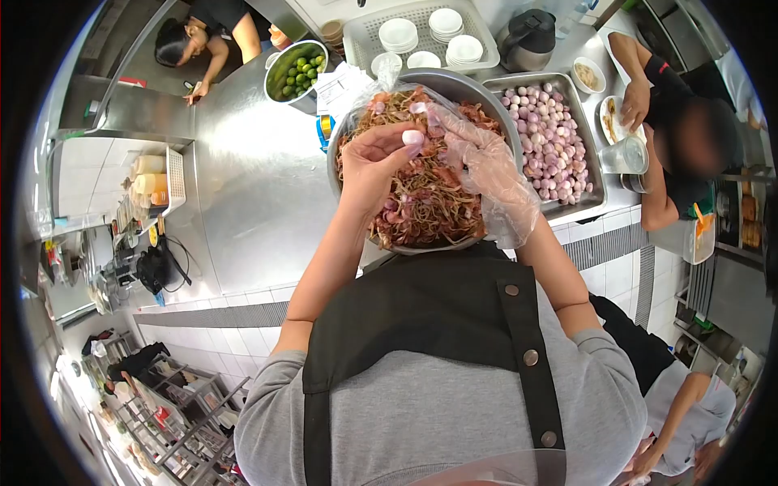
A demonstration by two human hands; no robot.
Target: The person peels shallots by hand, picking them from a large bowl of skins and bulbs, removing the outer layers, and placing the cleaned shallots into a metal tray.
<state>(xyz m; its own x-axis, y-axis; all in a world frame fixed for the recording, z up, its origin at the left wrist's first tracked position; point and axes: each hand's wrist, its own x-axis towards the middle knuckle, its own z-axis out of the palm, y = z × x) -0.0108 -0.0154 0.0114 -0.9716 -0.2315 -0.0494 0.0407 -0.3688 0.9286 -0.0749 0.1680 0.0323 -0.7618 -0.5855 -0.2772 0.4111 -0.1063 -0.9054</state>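
Over a large metal bowl [509, 121] full of onion skins and shallots, my bare left hand [374, 158] pinches a pale peeled shallot [412, 138] between thumb and fingertips. My right hand [478, 154], in a clear plastic glove, is beside it with its fingers pressed together near the shallot; whether they grip anything is hidden by the loose plastic. Dry brown skins [433, 212] fill the bowl below both hands. To the right of the bowl, a rectangular metal tray [598, 182] holds many peeled pinkish shallots [551, 146].
Behind the bowl stand a rack [361, 36] of white cups and a pot of green limes [301, 77]. A black jug [528, 39] is at the back right. One person [689, 134] holds a plate at the right; another [215, 40] leans at the back left.
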